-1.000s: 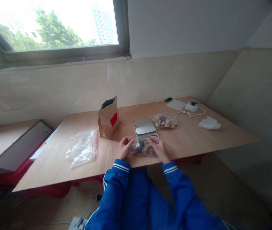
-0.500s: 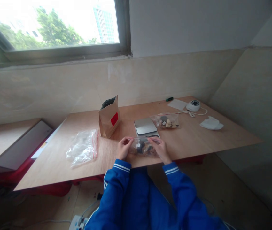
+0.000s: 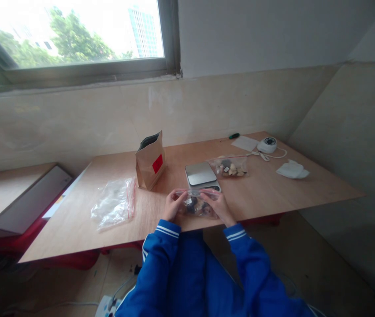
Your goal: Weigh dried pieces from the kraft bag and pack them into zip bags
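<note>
Between my two hands is a clear zip bag [image 3: 198, 208] with dark and tan pieces and a small white packet inside. My left hand [image 3: 174, 205] pinches the bag's top edge at its left end. Farther along the same edge, the fingers of my right hand [image 3: 218, 206] press on it. Just behind the bag stands a kitchen scale [image 3: 201, 173] with a bare silver plate. A second filled zip bag [image 3: 235, 167], holding pale pieces, lies right of the scale.
An open brown paper pouch [image 3: 149, 165] with a red label stands left of the scale. Flat empty plastic bags [image 3: 113, 204] lie farther left. Toward the right are a white dome camera [image 3: 267, 145] with a cable, a crumpled tissue [image 3: 292, 169] and a green-handled tool [image 3: 234, 136].
My right hand has slid a little left along the bag's top edge, closer to my left hand. My left hand has shifted slightly right. Both still grip the bag.
</note>
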